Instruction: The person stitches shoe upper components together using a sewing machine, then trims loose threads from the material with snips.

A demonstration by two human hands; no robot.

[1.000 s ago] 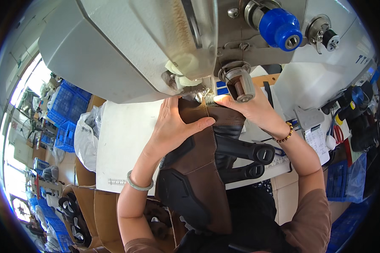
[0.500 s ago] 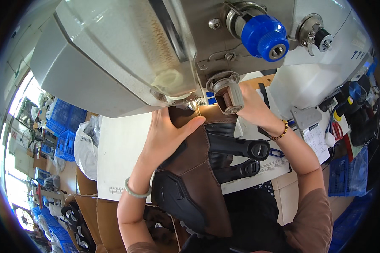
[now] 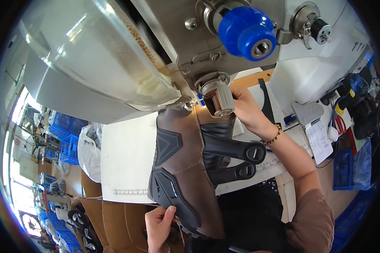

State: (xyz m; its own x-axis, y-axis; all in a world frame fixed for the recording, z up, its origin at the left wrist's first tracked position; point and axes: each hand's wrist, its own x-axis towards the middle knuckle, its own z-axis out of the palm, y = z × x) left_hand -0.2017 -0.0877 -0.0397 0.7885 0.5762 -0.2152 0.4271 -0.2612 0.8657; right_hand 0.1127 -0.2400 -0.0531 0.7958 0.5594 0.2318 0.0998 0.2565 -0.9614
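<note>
Head view: one brown leather boot (image 3: 188,143) with black moulded panels, running from centre to 6 o'clock, far end under the sewing machine (image 3: 101,92), whose casing spans 10 to 1 o'clock.

- Straps (image 3: 228,146), two, black, buckle-ended, off the boot toward 4 o'clock.
- Left hand (image 3: 157,227), between 6 and 7 o'clock: thumb and fingers drawn together, apparently pinching the boot's lower-left edge.
- Right hand (image 3: 252,114), just short of 3 o'clock: beside the boot's far end; fingers hidden behind the thread spool (image 3: 216,101), so grip and spread cannot be told.
- Blue knob (image 3: 245,33), on the machine at 1 o'clock.
- Tabletop (image 3: 124,162), white, bare part at 8 o'clock.
- Cardboard box (image 3: 114,217), at 7 o'clock.
- Red-handled scissors (image 3: 339,126), at 3 o'clock.

Step in hand, as judged: positioning the boot's far end for stitching; needle contact hidden. Next move, as judged: calls for the left hand to bear and turn the boot's weight, the right to keep the leather flat and fingertips clear of the needle.
</note>
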